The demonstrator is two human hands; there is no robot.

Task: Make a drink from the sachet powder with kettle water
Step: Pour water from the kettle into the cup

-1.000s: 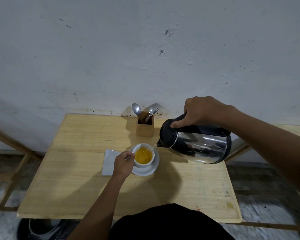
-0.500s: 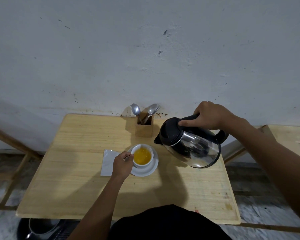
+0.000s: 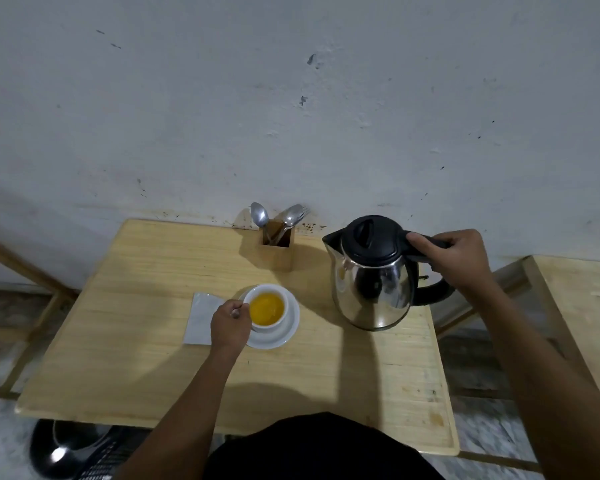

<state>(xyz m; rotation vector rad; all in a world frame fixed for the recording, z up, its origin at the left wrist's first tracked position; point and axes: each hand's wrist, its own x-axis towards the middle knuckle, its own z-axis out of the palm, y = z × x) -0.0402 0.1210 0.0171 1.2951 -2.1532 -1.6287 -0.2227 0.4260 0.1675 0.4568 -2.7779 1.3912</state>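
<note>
A white cup (image 3: 267, 308) with orange-yellow drink stands on a white saucer (image 3: 284, 332) near the middle of the wooden table (image 3: 146, 358). My left hand (image 3: 230, 325) grips the cup's handle at its left side. A steel kettle (image 3: 373, 275) with a black lid stands upright at the table's right, spout pointing left. My right hand (image 3: 452, 259) is closed around its black handle. A flat silvery sachet (image 3: 200, 318) lies just left of the saucer, partly under my left hand.
A wooden holder (image 3: 278, 249) with spoons and a fork stands at the table's back edge against the white wall. A second wooden table (image 3: 582, 299) sits to the right. A dark bin (image 3: 66, 452) is on the floor at front left.
The kettle was tipped with its spout at the cup; my right hand has swung it upright and moved it right, down to the table. My left hand has stayed on the cup.
</note>
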